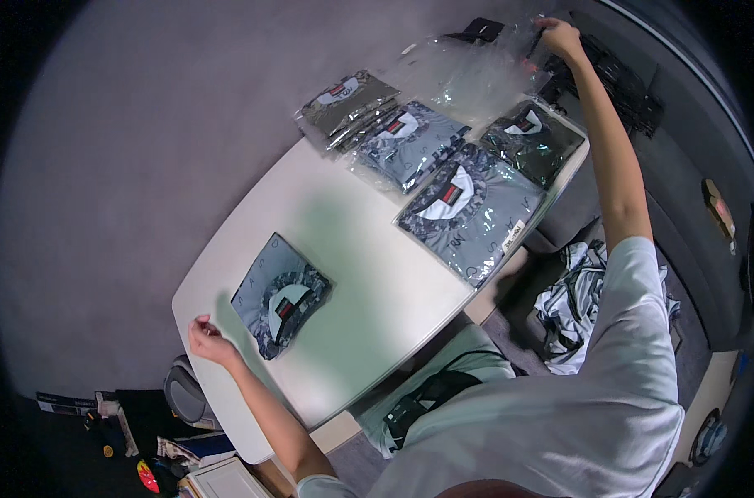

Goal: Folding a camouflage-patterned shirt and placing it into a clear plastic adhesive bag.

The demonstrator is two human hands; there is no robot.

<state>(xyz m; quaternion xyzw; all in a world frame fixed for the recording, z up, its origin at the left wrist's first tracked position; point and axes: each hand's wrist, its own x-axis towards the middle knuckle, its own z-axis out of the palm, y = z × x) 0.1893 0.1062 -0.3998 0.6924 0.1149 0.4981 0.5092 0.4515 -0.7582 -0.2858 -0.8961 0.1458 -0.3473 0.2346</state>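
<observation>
My right arm reaches to the far right, where my right hand (pixel 561 37) is closed on the edge of a clear plastic bag (pixel 476 79). That plastic spreads in a crumpled heap over the table's far end. My left hand (pixel 213 342) hovers by the table's left edge, fingers loosely curled and a little apart, with nothing in them. Just right of it lies a folded grey shirt (pixel 282 296) with a dark patterned collar, with no bag visible around it. Its collar points toward me.
Bagged folded shirts lie at the far end of the white table (pixel 352 274): a dark one (pixel 344 108), grey ones (pixel 410 145) (pixel 468 212), and another dark one (pixel 530 141). Striped cloth (pixel 572 307) is heaped beside a grey sofa (pixel 684 174). A grey chair (pixel 190 394) stands left.
</observation>
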